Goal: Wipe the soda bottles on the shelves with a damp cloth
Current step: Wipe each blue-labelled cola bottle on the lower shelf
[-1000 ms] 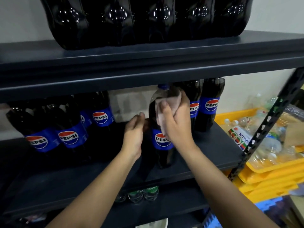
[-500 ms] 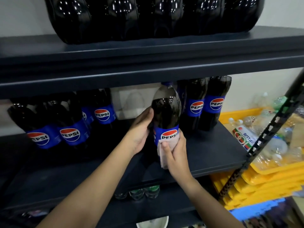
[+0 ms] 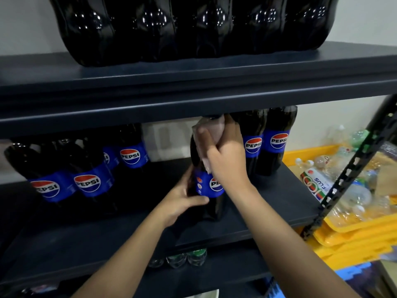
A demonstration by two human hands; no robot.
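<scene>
Shelf [image 3: 247,231]: cloth [image 3: 211,134] back up at bottle [image 3: 211,203] shoulder.

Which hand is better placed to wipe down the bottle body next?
Probably the right hand: it already presses the cloth on the bottle top. The left hand grips the label, steadying it.

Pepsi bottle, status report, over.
Left hand grips bottle at label. Right hand presses cloth on its shoulder. Shelf tight overhead.

right hand [image 3: 225,160] pressing pink cloth [image 3: 211,131] on pepsi bottle [image 3: 207,190] shoulder, left hand [image 3: 180,201] gripping its label, dark shelf [image 3: 247,229]
</scene>
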